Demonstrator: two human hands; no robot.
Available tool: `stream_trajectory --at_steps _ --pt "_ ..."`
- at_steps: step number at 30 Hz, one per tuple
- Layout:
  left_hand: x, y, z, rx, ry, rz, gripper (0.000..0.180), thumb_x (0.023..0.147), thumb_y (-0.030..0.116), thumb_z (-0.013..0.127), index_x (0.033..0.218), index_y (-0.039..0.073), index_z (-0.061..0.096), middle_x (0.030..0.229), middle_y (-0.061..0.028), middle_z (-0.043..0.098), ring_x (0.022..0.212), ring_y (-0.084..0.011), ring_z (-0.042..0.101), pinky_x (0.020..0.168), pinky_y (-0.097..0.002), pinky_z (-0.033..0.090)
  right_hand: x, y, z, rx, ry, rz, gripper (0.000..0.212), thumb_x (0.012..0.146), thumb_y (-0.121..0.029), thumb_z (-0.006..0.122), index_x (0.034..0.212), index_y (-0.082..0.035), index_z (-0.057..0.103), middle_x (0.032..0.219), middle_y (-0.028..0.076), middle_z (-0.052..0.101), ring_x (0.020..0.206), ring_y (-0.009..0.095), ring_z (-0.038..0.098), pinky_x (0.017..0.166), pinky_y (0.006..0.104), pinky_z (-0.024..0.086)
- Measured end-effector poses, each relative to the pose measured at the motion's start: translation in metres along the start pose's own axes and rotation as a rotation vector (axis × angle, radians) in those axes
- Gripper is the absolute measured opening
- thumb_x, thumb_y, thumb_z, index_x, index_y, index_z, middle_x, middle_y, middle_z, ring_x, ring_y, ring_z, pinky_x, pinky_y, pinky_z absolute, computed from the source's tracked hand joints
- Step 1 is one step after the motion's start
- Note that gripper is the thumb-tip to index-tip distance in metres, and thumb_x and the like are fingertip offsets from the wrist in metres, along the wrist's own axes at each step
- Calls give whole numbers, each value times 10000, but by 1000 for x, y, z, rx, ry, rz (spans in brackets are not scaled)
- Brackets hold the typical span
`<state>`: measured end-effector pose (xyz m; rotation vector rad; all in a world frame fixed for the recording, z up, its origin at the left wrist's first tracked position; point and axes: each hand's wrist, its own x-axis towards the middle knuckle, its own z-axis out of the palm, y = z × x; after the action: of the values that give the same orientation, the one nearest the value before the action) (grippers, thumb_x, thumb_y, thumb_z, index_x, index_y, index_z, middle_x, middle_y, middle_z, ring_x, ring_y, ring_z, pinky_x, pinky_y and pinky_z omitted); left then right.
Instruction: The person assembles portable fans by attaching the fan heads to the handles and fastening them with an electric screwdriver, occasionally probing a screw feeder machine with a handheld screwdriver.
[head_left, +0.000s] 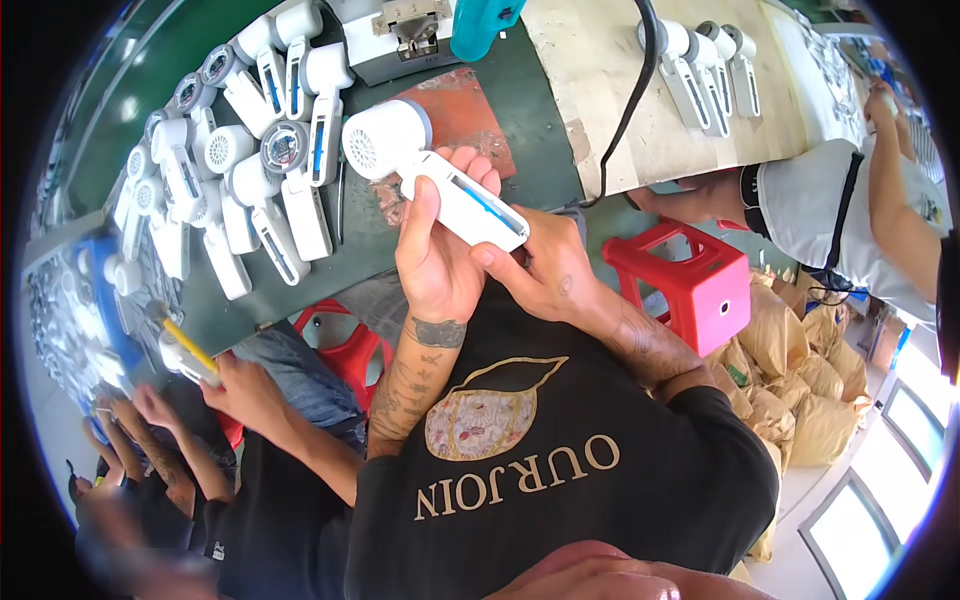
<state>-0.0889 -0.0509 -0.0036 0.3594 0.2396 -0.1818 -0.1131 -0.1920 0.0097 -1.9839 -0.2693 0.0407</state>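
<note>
Both hands hold a white handheld appliance [465,205] over the table's near edge. It has a round head with a grille of small holes, grey at the rim, and a straight handle with a long slot. A blue strip shows inside the slot. My left hand [440,245] is closed round the handle near the head, thumb on the near side and fingertips showing beyond the far side. My right hand [550,265] grips the handle's lower end, its thumb along the near edge. The right fingers are partly hidden behind the handle.
Many similar white appliances [230,160] crowd the green table's left. A reddish worn board [480,110], a metal-topped box [400,45] and a teal tool [485,28] lie ahead. Cardboard [590,90] bears several more. Red stools [690,285], sacks [790,360] and co-workers surround me.
</note>
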Motion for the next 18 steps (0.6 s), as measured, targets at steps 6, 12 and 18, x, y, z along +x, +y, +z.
stream_trajectory --at_steps 6,12,18 --pt "2 -7 7 41 81 20 471 1068 314 581 1407 1 487 1353 -149 604 1256 -264 591 1144 -440 459 -2 8 -1 -127 22 -81 306 961 -265 697 1046 27 669 772 195 657 640 364 647 583 420 495" --pt "5 5 5 267 19 114 405 1059 227 593 1367 -26 525 1266 -188 667 1111 -250 671 1023 -404 536 3 9 8 -31 -44 3 308 961 -261 694 1080 20 654 782 160 656 661 313 652 607 393 497" --pt "5 45 13 1440 31 412 309 956 149 719 1223 2 663 1054 -154 761 906 -253 736 811 -368 558 44 34 -10 27 457 -247 588 890 -231 772 1336 40 501 1142 135 543 970 218 558 861 365 482"
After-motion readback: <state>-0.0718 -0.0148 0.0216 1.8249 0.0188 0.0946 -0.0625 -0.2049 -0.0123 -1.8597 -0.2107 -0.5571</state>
